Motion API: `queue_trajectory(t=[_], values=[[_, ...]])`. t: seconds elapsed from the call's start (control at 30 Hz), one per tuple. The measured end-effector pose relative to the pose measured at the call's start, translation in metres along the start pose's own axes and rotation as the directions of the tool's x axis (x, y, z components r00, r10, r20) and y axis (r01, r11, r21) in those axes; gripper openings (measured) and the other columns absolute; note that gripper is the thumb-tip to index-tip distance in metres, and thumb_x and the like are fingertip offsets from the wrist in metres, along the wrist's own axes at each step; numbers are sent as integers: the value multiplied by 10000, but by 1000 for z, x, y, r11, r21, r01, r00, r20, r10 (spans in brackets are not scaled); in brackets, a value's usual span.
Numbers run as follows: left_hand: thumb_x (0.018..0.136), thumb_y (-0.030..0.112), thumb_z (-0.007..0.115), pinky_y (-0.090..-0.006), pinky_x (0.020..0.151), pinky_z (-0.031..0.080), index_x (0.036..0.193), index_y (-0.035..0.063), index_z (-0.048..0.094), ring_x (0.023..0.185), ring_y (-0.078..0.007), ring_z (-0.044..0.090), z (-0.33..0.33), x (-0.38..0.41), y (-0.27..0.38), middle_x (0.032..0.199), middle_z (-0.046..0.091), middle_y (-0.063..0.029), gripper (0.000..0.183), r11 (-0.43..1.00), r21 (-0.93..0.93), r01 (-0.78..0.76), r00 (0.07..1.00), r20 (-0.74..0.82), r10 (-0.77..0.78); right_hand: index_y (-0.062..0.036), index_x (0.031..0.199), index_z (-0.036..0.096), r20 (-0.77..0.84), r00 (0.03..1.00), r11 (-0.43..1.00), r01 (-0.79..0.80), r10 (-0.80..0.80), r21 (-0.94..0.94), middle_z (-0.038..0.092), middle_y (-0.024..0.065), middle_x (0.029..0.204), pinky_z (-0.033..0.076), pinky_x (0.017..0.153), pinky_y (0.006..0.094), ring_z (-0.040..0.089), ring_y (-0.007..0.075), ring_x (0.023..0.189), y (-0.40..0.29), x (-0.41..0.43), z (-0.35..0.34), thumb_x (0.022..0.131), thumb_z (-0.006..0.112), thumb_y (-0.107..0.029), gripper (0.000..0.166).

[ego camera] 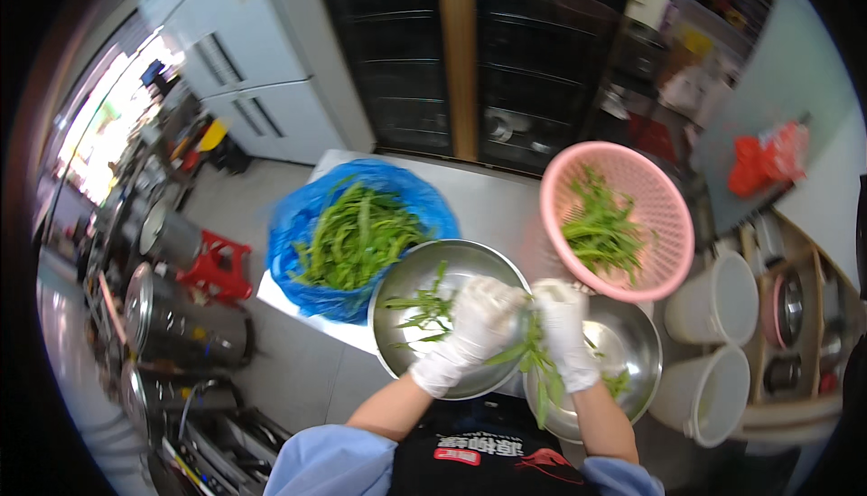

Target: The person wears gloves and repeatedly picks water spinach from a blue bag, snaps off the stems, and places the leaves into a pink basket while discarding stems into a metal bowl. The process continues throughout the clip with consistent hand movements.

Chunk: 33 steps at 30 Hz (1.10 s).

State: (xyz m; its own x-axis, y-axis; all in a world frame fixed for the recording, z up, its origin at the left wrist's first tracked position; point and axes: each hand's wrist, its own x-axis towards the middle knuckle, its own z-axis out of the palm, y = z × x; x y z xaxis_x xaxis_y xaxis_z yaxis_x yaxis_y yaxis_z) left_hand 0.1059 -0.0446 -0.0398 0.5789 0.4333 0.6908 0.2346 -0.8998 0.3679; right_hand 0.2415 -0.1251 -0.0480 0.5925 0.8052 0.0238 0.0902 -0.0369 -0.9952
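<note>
White gloves cover both my hands. My left hand (482, 316) is closed on leafy green stems (534, 347) above the large stainless steel bowl (399, 279). Close beside it, my right hand (561, 326) grips the same greens, whose leaves hang down between the hands. A few loose sprigs (427, 306) lie in the large bowl. Under my right forearm sits a second steel bowl (640, 340), with some small green pieces inside. Behind the large bowl, a blue plastic bag (284, 238) holds a heap of greens (359, 235). At the right, a pink plastic colander (667, 225) contains more greens (603, 228).
Beneath the bag and bowls is a metal table (494, 188). Two white plastic buckets (735, 299) stand at the right by a shelf unit. A red stool (220, 265) and large metal pots (196, 320) are at the left. A refrigerator (237, 62) and dark glass-fronted cabinets (396, 55) rise behind.
</note>
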Motion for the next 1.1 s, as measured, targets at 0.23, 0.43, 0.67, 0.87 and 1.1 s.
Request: queue_trajectory(t=[0.23,0.43,0.67,0.87,1.1], values=[[805,234,654,-385,767,464,1063,81,626,847,-279,618,43,-58,53,848,654,-75,302,981,-140,133,885,462,-54,-91,904,581,-312,945,992,120,-99,46,505,-28,802,362,543,166,452,36,674,-82,30,-96,976,477,-154,141],[844,157,611,-375,703,488,885,73,668,751,-296,615,-19,-53,-23,764,635,-90,110,978,-45,204,918,355,-175,-50,932,519,-334,868,878,443,-369,181,451,5,780,417,700,252,444,101,688,-81,33,-111,1008,445,-160,152],[740,106,707,-398,772,469,922,46,669,849,-298,589,-153,-106,-176,861,620,-106,195,491,428,758,652,-507,-564,-60,975,544,-207,977,951,108,-48,288,436,-42,706,214,403,177,299,14,484,-48,24,-70,997,490,-233,183],[730,141,708,-405,728,484,829,76,697,796,-277,603,-163,-123,-216,791,626,-86,119,415,517,748,616,-312,-723,-41,936,561,9,999,952,-48,47,301,495,-24,707,215,393,171,306,0,455,-37,24,-26,958,545,-125,89],[848,40,661,-228,586,449,877,3,648,631,-61,541,-192,-77,-188,745,628,-9,49,622,-324,712,488,-408,-771,-25,912,582,89,981,952,-191,175,239,531,-10,706,227,391,170,334,1,451,-27,19,-16,962,536,-134,128]])
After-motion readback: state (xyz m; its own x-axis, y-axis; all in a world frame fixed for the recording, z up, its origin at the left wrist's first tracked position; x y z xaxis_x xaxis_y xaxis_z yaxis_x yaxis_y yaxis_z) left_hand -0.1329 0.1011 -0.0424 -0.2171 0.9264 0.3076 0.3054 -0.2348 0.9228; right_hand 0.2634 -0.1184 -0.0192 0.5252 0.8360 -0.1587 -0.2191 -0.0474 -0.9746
